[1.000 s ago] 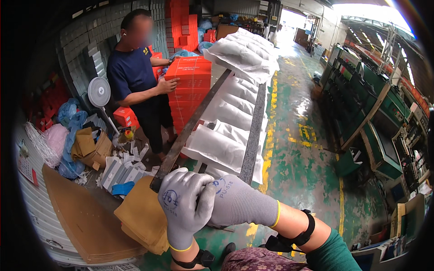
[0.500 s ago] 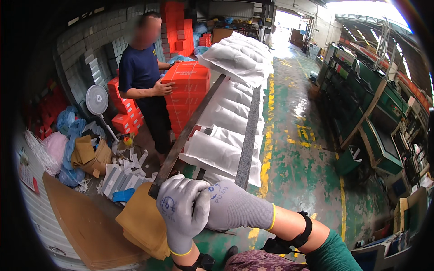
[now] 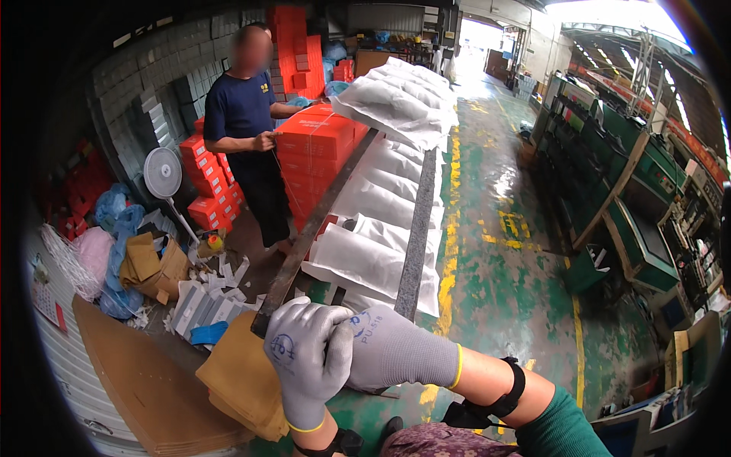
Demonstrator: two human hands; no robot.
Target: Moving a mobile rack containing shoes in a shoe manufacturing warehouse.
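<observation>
Hands (image 3: 358, 358) clasped together, gloved; green floor (image 3: 502, 305); white sacks (image 3: 381, 251) on rails.

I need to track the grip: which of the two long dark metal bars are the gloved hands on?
The left bar, running up toward the stack of orange boxes. Both hands clasp its near end; the right bar lies untouched beside the white bags.

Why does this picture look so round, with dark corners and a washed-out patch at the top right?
Head view: the fisheye lens bends straight edges, so the long rail curves and the corners go black; daylight from the open doorway and roof washes out the top right and glares off the green floor; the gloved left hand and right hand are sharp.
</observation>
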